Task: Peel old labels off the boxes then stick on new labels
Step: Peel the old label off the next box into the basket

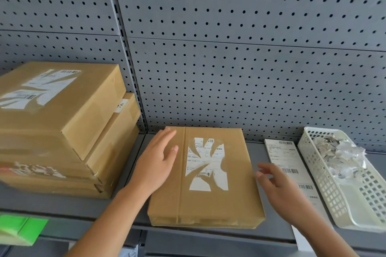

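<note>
The box (205, 177) lies flat on the shelf (258, 152), its old label (207, 165) torn but mostly stuck. Our left hand (158, 160) rests on it, fingers (166, 137) straight; our right hand (279, 185) hovers beside its edge, fingers loosely apart. Pulled fast, the label may shred further, we judge, leaving scraps under the new one.

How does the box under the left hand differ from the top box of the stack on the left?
The centre box lies alone, flat on the shelf; the top stacked box sits on other boxes. The left hand rests open on the centre box; nothing touches the top stacked box. The centre box looks thinner than the top stacked box. Both are brown cardboard with a torn white label on top.
</note>
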